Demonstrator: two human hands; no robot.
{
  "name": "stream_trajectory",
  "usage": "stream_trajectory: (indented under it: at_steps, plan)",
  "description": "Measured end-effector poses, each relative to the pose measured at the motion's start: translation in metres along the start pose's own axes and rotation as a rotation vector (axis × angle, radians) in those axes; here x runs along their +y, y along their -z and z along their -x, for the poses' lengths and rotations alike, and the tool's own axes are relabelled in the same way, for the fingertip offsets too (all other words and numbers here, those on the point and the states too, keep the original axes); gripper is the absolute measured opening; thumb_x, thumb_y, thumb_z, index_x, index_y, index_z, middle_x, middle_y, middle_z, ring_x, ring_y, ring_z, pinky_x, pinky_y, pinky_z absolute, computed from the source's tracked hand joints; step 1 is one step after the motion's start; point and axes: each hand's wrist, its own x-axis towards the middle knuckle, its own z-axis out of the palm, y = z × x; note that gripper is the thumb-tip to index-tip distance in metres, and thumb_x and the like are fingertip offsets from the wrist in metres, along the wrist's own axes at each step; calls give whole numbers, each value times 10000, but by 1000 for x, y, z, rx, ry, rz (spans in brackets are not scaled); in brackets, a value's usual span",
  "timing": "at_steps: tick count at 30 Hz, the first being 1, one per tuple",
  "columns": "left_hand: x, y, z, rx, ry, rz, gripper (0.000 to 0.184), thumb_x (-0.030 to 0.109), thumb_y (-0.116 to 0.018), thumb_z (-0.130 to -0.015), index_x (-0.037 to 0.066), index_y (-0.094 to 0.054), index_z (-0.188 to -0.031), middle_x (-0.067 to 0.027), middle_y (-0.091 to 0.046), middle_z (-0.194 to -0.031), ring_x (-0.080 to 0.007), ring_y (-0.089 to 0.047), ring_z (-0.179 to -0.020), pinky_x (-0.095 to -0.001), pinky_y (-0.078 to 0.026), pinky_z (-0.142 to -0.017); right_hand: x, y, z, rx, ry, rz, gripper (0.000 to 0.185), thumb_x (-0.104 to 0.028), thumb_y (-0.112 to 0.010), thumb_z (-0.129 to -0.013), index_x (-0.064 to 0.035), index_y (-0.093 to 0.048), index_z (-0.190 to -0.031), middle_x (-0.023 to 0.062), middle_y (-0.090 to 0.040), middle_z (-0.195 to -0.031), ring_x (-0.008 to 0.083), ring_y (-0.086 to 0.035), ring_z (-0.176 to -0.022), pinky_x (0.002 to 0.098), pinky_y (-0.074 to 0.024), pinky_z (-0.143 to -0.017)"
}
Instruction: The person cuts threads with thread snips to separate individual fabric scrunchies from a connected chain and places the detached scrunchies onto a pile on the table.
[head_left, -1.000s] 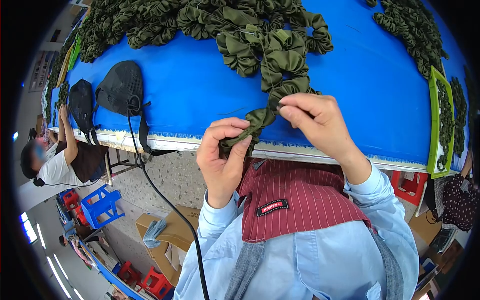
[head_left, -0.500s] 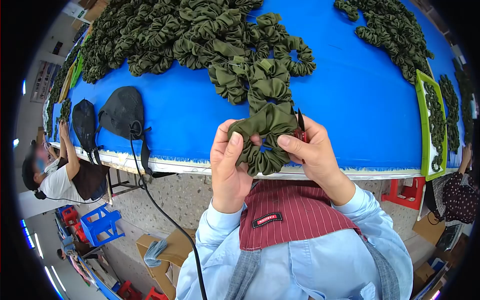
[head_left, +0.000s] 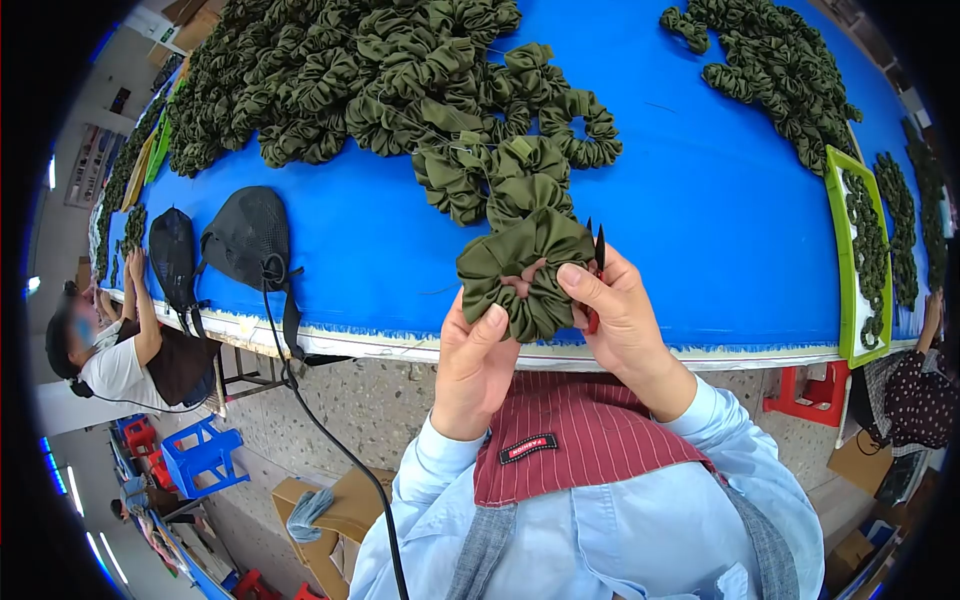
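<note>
A dark green fabric scrunchie is held in front of me by both hands, its gathered ring around a small centre hole where fingertips show. My left hand is closed on its lower left edge, thumb on top. My right hand pinches the right edge between thumb and fingers. That hand also holds small red-handled snips, dark blades pointing up and away. Just beyond, another green scrunchie lies close against the held one; whether thread joins them I cannot tell.
A large pile of green scrunchies covers the blue table at the far left, with another heap far right. Black mesh bags lie left, a cable running down. A lime-green tray stands right. Co-workers sit at both sides.
The held scrunchie has been turned and its hole looks smaller. My left hand has shifted slightly right and down, its thumb now on the lower edge. My right hand still holds the snips.
</note>
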Motion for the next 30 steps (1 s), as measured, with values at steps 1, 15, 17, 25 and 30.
stream_trajectory:
  at_steps: [1,15,17,25,30]
  plan:
    - [1,1,0,13,-10,13,454,122,-541,-891,-2,-396,-1303,-133,-536,-1186,-200,-540,-1052,-336,-418,-941,2,5,0,-15,-31,-26,212,-55,-658,-816,-42,-593,-1017,16,-625,-803,34,-483,-593,127,-354,-521]
    - [26,-11,-8,73,18,-361,193,50,-586,-872,-15,-581,-1054,-63,-629,-895,-101,-582,-760,-214,-466,-723,0,10,2,17,-3,265,180,-72,-625,-844,-26,-599,-1017,-4,-573,-749,64,-465,-578,161,-396,-559]
    - [23,-10,-6,-2,50,-126,162,54,-585,-878,-15,-596,-1025,-57,-638,-857,-90,-582,-710,-197,-471,-684,-4,12,1,125,-102,316,189,-67,-608,-855,-13,-604,-1036,-3,-561,-743,77,-460,-570,178,-405,-568]
    - [27,-27,-6,219,-42,-231,149,71,-558,-886,-9,-583,-1009,-70,-635,-853,-73,-543,-650,-177,-448,-622,-16,-6,7,29,626,748,269,-33,-610,-826,40,-597,-1085,39,-568,-724,122,-476,-560,213,-402,-526]
    - [25,-24,-4,208,-56,-219,157,59,-571,-882,-6,-591,-1024,-67,-638,-883,-77,-557,-705,-180,-458,-669,-13,-10,7,-99,822,1138,302,-37,-644,-789,59,-600,-1072,70,-576,-716,147,-482,-543,233,-402,-492]
